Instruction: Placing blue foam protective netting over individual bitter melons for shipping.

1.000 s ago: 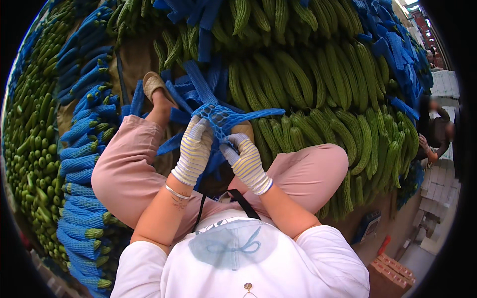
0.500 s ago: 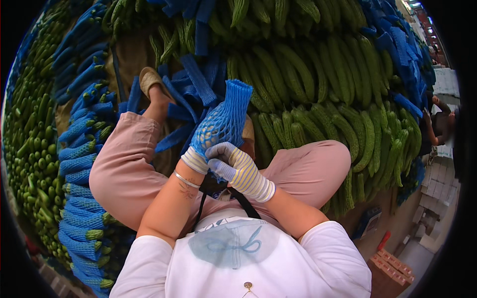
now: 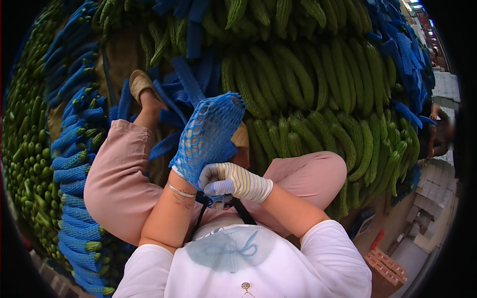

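A blue foam net sleeve covers my left hand down to the wrist. Through the stretched mesh the pale glove shows, with the fingers seeming to lie straight and hold nothing; their tips are hard to make out. My right hand, in a white glove with yellow and grey stripes, is closed at the left wrist and pinches the sleeve's lower edge. Beyond my hands lie more blue net sleeves, loose and flat, beside rows of long green bumpy gourds.
On the left, gourds in blue nets form a long stacked row, with a heap of bare green gourds past it. My bent legs frame the work. At right are a blue scale-like box, an orange-brown crate and another person.
The net sleeve has come down over my left hand to the wrist, its far end now shorter and wider. My right hand has drawn toward my body with the sleeve's edge.
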### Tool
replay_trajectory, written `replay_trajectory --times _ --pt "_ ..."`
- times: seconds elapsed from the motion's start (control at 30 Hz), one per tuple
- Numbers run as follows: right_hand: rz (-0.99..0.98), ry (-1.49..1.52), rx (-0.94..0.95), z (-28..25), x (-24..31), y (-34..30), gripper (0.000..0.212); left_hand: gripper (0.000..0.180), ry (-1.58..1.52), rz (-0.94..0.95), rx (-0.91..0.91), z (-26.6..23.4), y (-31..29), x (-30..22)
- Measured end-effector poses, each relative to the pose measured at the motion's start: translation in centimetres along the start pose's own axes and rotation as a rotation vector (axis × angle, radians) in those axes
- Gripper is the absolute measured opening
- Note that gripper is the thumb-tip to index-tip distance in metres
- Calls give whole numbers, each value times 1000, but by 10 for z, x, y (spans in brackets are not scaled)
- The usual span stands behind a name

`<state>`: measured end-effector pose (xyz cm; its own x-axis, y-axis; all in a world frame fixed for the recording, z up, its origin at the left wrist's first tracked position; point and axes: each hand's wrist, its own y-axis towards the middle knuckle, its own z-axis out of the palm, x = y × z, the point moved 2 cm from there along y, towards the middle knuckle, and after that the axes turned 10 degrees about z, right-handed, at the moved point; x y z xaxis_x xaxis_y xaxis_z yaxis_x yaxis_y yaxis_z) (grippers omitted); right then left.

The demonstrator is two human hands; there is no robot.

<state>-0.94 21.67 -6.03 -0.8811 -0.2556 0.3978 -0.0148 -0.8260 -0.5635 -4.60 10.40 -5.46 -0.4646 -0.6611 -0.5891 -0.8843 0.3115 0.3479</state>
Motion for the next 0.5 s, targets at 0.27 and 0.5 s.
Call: replay_trajectory --times 0.27,0.5 --pt "113 -518 137 -30 31 -3 20 36 47 -2 29 24 -5 35" --pt "-244 -1133 -1963 -288 144 -98 61 33 99 -107 730 87 4 42"
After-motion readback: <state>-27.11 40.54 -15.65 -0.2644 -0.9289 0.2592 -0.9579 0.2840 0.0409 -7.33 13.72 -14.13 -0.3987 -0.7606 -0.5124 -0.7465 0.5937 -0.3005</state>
